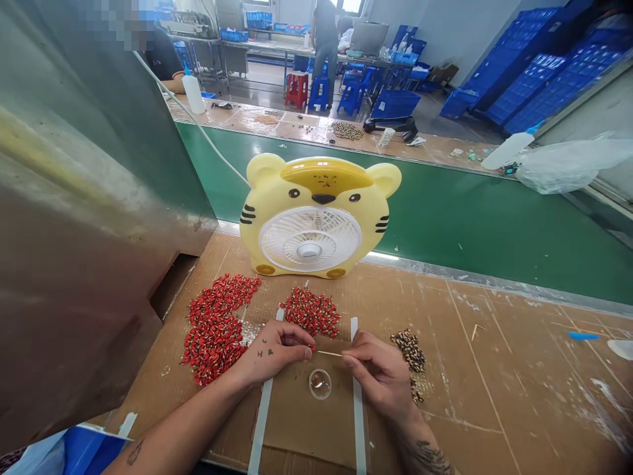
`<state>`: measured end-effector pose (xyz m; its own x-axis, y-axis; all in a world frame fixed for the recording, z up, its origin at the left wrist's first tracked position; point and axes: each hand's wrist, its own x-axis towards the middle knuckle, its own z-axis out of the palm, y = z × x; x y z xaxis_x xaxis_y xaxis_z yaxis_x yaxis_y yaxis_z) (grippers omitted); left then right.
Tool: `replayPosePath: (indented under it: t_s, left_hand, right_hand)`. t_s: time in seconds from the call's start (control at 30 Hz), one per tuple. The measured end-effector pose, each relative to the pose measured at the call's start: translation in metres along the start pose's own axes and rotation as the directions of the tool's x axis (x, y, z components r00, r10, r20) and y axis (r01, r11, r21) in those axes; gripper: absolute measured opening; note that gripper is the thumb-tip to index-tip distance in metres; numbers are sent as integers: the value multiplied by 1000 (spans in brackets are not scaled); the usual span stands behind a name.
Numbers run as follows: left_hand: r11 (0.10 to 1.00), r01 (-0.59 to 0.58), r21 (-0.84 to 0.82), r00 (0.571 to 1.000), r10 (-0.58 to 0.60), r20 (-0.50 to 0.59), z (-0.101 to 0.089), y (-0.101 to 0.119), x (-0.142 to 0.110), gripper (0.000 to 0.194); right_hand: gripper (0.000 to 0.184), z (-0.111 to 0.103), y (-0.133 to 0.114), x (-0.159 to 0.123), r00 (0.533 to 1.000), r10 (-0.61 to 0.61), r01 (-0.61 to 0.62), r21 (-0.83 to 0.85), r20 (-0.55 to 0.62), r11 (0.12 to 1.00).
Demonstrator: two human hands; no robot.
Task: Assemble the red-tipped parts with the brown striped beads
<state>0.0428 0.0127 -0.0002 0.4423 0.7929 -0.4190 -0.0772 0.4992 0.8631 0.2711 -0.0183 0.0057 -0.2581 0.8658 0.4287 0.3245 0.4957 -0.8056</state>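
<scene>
My left hand [277, 351] is closed in a pinch on a small red part at the edge of the middle red pile [310, 311]. My right hand [378, 369] pinches a thin wooden stick [330, 353] that points left toward the left fingertips. Both hands hover over a cardboard sheet [297, 415] framed by two white tape strips. A small clear round dish [320, 383] lies on the sheet just below the hands. A larger pile of red parts [215, 326] lies to the left, and a small pile of dark beads [409, 349] lies right of my right hand.
A yellow tiger-shaped desk fan [316, 218] stands behind the piles. A grey metal panel [74, 218] walls off the left side. A green conveyor belt [469, 224] runs behind the bench. Other people work at far tables near blue crates [539, 86] and stools.
</scene>
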Motion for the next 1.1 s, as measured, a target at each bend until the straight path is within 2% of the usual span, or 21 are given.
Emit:
replayPosePath:
  t_s: [0.3, 0.5, 0.63, 0.7, 0.77, 0.83, 0.9, 0.97, 1.03, 1.1]
  left_hand:
    - [999, 13, -31, 1000, -13, 22, 0, 0, -1, 17]
    - [997, 15, -73, 1000, -13, 24, 1, 0, -1, 20]
    - [999, 3, -51, 1000, -2, 18, -1, -1, -1, 18]
    - [999, -8, -46, 1000, 9, 13, -2, -2, -1, 18]
    - [999, -12, -45, 1000, 12, 8, -2, -2, 0, 18]
    - [999, -15, -49, 1000, 15, 13, -3, -3, 0, 19]
    - [998, -22, -65, 1000, 24, 21, -3, -3, 0, 19]
    - [996, -28, -82, 999, 30, 22, -3, -2, 0, 19]
    - [995, -28, -91, 999, 30, 19, -3, -1, 0, 18]
    - [996, -25, -89, 999, 27, 19, -4, 0, 0, 17]
  right_hand:
    - [13, 4, 1, 2, 999, 15, -14, -23, 49, 1000]
    - [24, 8, 3, 0, 996, 91, -91, -92, -11, 992]
    - [29, 3, 5, 0, 993, 112, -113, -50, -24, 992]
    - [31, -1, 4, 2, 995, 94, -94, -23, 27, 995]
    - [33, -4, 2, 4, 987, 57, -54, -26, 151, 998]
    - [36, -4, 1, 6, 955, 37, -24, -49, 294, 999]
    - [37, -6, 1, 7, 925, 69, -36, -94, 375, 995]
    - [35, -13, 3, 9, 928, 132, -82, -156, 350, 984]
    - [31, -28, 5, 10, 951, 211, -157, -234, 227, 960]
    - [25, -47, 4, 11, 954, 270, -220, -309, 129, 925]
